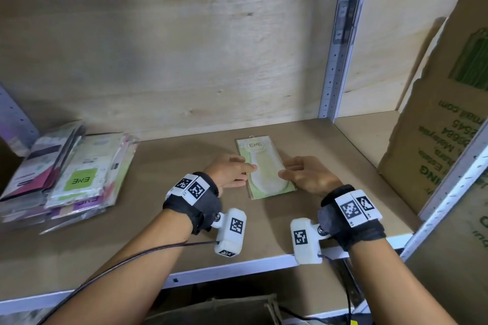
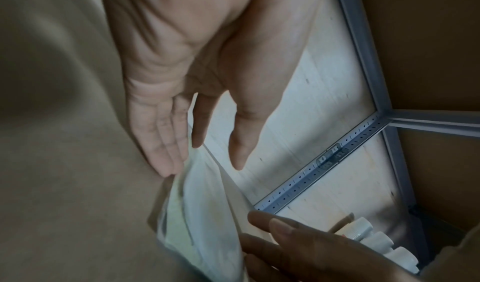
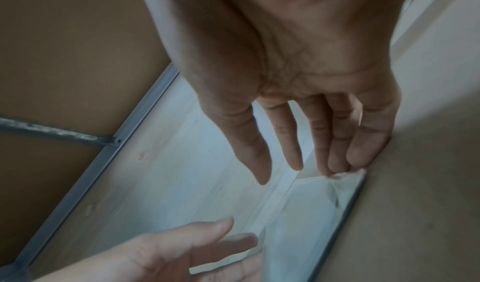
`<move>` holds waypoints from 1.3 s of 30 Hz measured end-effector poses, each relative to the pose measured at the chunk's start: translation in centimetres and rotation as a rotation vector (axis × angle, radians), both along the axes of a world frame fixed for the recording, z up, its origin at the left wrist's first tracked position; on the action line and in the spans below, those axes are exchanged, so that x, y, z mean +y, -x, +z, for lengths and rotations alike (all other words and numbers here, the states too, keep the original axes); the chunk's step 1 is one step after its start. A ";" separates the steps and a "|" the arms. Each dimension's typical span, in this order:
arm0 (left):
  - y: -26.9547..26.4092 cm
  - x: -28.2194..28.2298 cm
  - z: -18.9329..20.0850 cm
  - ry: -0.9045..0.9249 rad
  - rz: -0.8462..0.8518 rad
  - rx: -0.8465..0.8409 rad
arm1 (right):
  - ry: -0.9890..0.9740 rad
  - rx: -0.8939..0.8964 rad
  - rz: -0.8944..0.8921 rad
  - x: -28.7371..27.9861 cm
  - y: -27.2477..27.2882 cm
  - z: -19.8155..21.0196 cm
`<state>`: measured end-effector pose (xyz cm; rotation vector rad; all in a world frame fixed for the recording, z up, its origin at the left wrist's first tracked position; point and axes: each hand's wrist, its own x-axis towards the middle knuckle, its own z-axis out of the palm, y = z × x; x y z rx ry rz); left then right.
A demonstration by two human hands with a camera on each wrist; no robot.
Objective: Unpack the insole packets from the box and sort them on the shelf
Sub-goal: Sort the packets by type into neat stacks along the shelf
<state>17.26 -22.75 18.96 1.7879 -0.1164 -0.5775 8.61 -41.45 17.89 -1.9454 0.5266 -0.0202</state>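
Observation:
A pale green insole packet (image 1: 266,166) marked ENE lies flat on the brown shelf board (image 1: 158,219), near its middle. My left hand (image 1: 232,170) is at the packet's left edge and my right hand (image 1: 306,174) at its right edge. In the left wrist view the left hand (image 2: 182,102) has straight fingers whose tips touch the packet (image 2: 202,214) at its edge. The right wrist view shows the right hand (image 3: 298,102) likewise outstretched, fingertips touching a corner of the packet (image 3: 311,214). Neither hand curls round it.
A leaning stack of several insole packets (image 1: 74,171) lies at the shelf's left end. A torn cardboard box (image 1: 443,126) stands in the bay to the right, past a grey metal upright (image 1: 340,42). The shelf's white front edge (image 1: 237,269) runs below my wrists.

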 end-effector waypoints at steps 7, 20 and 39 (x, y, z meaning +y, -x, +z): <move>-1.0 -5.6 -0.3 0.072 -0.024 0.050 | 0.003 -0.049 -0.088 -3.3 0.8 -0.3; -2.5 -11.8 -0.9 0.126 -0.057 0.076 | 0.096 -0.014 -0.071 -7.0 0.3 0.0; -2.5 3.5 2.6 0.168 0.030 -0.126 | 0.357 -0.119 -0.076 2.2 2.3 5.0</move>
